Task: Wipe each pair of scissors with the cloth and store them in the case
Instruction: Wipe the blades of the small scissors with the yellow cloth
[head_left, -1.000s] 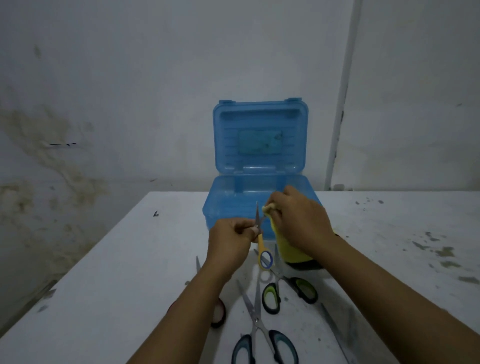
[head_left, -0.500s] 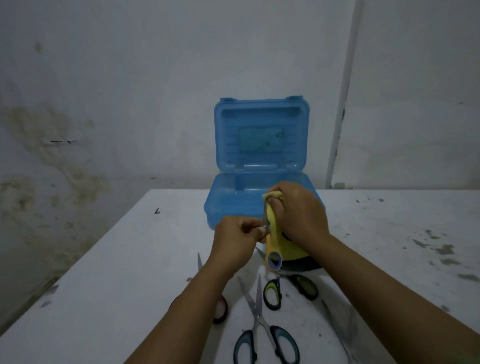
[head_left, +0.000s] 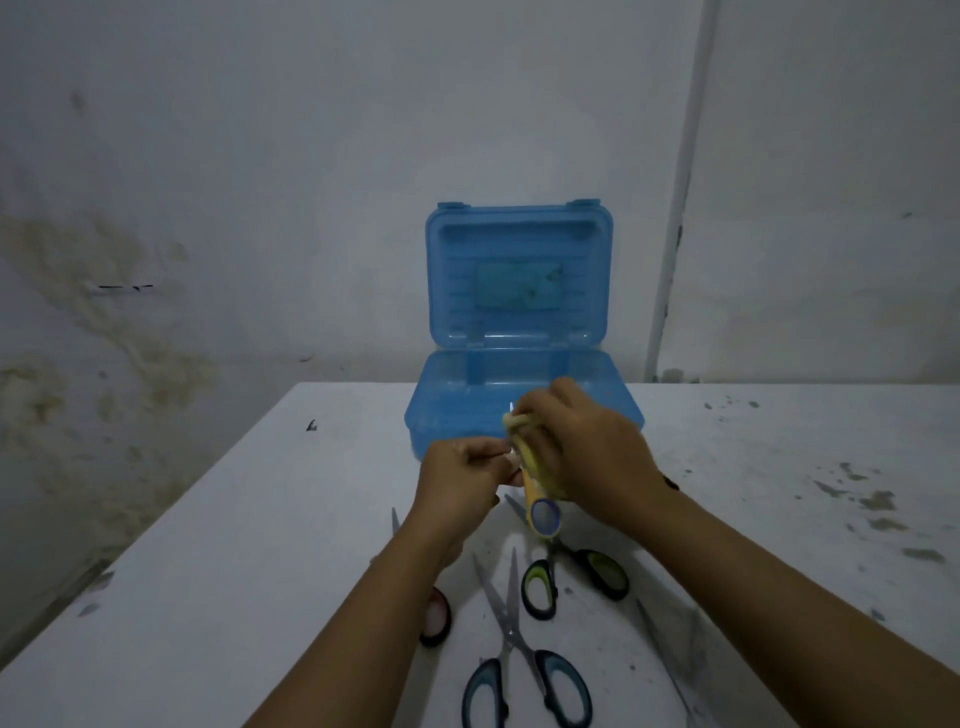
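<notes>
Hands (head_left: 462, 480) (head_left: 587, 452) rub yellow cloth (head_left: 535, 462) along yellow-handled scissors (head_left: 543, 514).

Open blue case (head_left: 522, 410) at counter (head_left: 208, 571) back edge, lid upright behind, tray mouth unblocked from above. Directly in front of case: both hands, left hand (head_left: 462, 480) and right hand (head_left: 592, 452), holding yellow-handled scissors (head_left: 543, 512) and cloth (head_left: 524, 447), blocking front approach. Nearer than case: green-handled scissors (head_left: 566, 577), blue-handled scissors (head_left: 524, 670), red-handled scissors (head_left: 435, 616) partly under left forearm, clutter across middle. Left of case: bare counter, wide open. Right of case: bare, stained, passable.
</notes>
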